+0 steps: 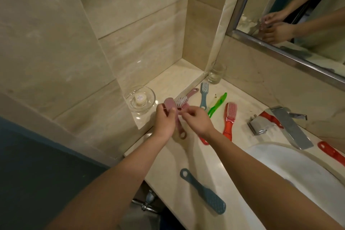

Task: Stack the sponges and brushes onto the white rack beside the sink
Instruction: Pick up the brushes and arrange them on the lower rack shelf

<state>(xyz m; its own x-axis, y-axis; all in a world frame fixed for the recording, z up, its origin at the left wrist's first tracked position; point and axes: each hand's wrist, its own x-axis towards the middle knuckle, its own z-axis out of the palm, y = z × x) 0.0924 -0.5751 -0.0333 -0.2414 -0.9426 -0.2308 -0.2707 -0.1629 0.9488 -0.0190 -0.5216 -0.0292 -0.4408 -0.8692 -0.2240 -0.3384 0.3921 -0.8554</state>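
Observation:
My left hand (164, 119) grips a pink brush (40, 105) whose head sticks up above the fingers and whose handle loop (182, 135) hangs below. My right hand (196, 119) pinches a second pink brush (183, 107) beside it. A third pink brush (186, 96) with white bristles lies just behind the hands. On the counter lie a blue brush (203, 97), a green brush (217, 104), a red brush (230, 119) and, nearer me, a blue brush (204, 191) lying bristles down. No white rack or sponge is in view.
A glass dish (141, 101) holding a small white item sits on the ledge at left. A drinking glass (216, 73) stands in the corner. The chrome tap (283, 127) and white sink (298, 170) are at right, with red handles (331, 152) near them. A mirror (298, 15) hangs above.

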